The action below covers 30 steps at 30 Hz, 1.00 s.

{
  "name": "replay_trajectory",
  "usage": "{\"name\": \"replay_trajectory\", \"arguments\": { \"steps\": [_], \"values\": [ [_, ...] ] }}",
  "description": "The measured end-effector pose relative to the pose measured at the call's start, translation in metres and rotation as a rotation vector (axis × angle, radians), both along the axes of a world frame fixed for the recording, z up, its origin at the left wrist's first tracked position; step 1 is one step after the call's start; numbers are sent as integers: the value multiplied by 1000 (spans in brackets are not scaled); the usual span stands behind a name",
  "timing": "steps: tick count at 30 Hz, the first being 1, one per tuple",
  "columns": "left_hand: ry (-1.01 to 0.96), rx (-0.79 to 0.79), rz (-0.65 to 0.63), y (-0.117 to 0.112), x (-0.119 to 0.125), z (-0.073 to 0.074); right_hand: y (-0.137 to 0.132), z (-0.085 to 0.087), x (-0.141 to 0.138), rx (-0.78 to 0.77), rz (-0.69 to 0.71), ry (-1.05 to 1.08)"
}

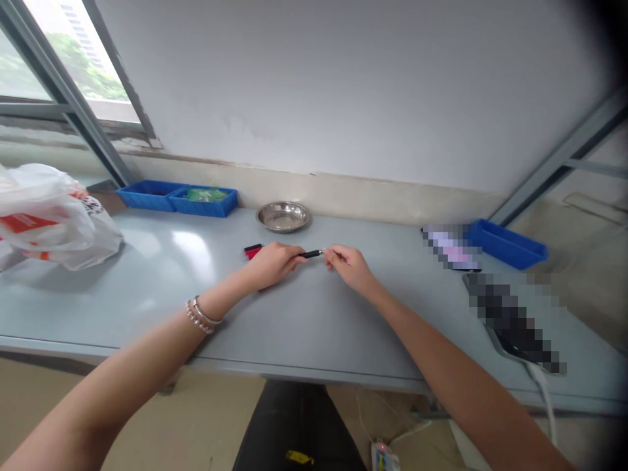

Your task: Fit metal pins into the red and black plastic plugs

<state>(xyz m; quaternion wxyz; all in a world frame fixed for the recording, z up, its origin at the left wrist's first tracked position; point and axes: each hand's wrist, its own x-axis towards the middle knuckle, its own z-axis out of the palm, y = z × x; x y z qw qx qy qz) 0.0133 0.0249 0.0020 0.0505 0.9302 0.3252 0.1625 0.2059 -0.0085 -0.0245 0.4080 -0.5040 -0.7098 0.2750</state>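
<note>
My left hand (pixel 277 263) is closed round a slim black pen (pixel 313 254), whose silver tip points to the right. Just past that tip, my right hand (pixel 347 263) has its fingers pinched together; whatever is between them is too small to make out. Beside the left hand's knuckles, a red pen-like stick (pixel 252 253) and a black one (pixel 252 247) lie on the table, partly hidden by the hand. A round shiny metal dish (pixel 283 216) stands behind both hands, near the wall.
Two blue trays (pixel 147 195) sit at the back left, one with green packets (pixel 206 195). White plastic bags (pixel 53 222) rest on the left. At the right are a phone-like device (pixel 454 252), a larger blurred device (pixel 515 320) with a white cable, and another blue tray (pixel 510 245).
</note>
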Motion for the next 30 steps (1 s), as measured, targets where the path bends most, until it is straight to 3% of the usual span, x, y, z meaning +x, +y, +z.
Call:
{"name": "replay_trajectory", "arguments": {
  "steps": [14,30],
  "values": [
    [50,34,-1,0,0,-6,1,1,1,-19,56,37],
    [73,70,32,0,0,-7,3,-2,0,-5,-25,105]
  ]
}}
